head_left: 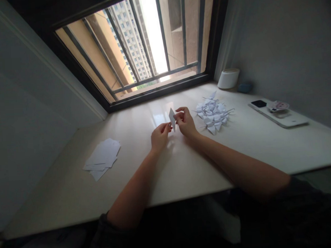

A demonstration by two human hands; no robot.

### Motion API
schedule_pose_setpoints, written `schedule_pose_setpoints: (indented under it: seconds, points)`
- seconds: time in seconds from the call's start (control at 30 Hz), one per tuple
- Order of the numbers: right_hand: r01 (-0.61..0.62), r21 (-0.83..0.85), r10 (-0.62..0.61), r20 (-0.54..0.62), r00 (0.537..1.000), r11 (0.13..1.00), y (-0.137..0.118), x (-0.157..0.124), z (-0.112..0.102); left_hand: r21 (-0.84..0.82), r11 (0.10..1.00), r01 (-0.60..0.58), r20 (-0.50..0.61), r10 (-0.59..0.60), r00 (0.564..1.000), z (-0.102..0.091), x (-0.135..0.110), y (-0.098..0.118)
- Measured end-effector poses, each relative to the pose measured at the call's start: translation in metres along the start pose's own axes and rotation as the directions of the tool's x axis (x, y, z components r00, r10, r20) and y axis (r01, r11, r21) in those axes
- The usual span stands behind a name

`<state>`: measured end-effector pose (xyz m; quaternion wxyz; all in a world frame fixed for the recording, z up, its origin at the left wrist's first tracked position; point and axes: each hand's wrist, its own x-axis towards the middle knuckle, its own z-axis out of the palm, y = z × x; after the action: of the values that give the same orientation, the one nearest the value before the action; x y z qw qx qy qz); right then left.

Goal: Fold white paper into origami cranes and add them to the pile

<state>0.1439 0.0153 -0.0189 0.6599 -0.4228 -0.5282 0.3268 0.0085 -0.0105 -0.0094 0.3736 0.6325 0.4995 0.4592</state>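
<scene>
A small folded piece of white paper (172,119) is held upright above the pale table (184,167), between both my hands. My left hand (160,136) pinches its lower edge with closed fingers. My right hand (185,122) grips its right side, fingers curled round it. Just right of my right hand lies a pile of several folded white paper cranes (213,113). A loose stack of flat white paper sheets (103,158) lies to the left of my left forearm.
A phone (281,114) with a small round object on it lies at the right. A white round container (228,78) and a small blue thing (245,87) stand at the back right corner. A barred window (150,47) runs along the table's far edge.
</scene>
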Motion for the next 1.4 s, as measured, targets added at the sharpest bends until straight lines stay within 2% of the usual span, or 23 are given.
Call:
schedule_pose_setpoints:
  seconds: [0.13,0.23,0.43,0.57,0.87,1.0,1.17,1.4]
  points:
    - [0.048,-0.056,-0.039,0.149,0.988,0.997,-0.003,-0.005,0.002,-0.073,0.997,0.009,-0.092,-0.016,0.996,-0.003,0.002,0.004]
    - [0.042,-0.088,-0.025,0.182,0.983,0.995,-0.005,-0.007,0.002,-0.128,0.991,0.041,-0.129,-0.058,0.990,-0.004,0.004,0.005]
    - [0.004,-0.042,0.008,0.265,0.964,0.999,-0.005,-0.008,0.003,-0.190,0.981,0.039,-0.188,-0.076,0.979,-0.004,0.005,0.004]
    - [-0.019,-0.058,0.033,0.265,0.964,0.998,-0.005,-0.008,0.002,-0.187,0.982,0.036,-0.197,-0.074,0.978,-0.004,0.005,0.006]
    - [-0.023,-0.045,0.035,0.271,0.962,0.999,-0.011,-0.010,0.001,-0.175,0.980,0.098,-0.104,-0.117,0.988,-0.006,0.004,0.010]
    - [-0.026,-0.056,0.041,0.293,0.955,0.998,-0.014,-0.011,0.001,-0.156,0.986,0.051,-0.167,-0.077,0.983,-0.007,0.005,0.010]
    - [0.043,-0.069,-0.017,0.340,0.940,0.997,-0.017,-0.012,0.002,-0.161,0.987,0.007,-0.255,-0.049,0.966,-0.009,0.006,0.009]
    - [0.027,-0.076,-0.004,0.293,0.956,0.997,-0.014,-0.011,0.001,-0.224,0.973,0.048,-0.247,-0.105,0.963,-0.008,0.005,0.008]
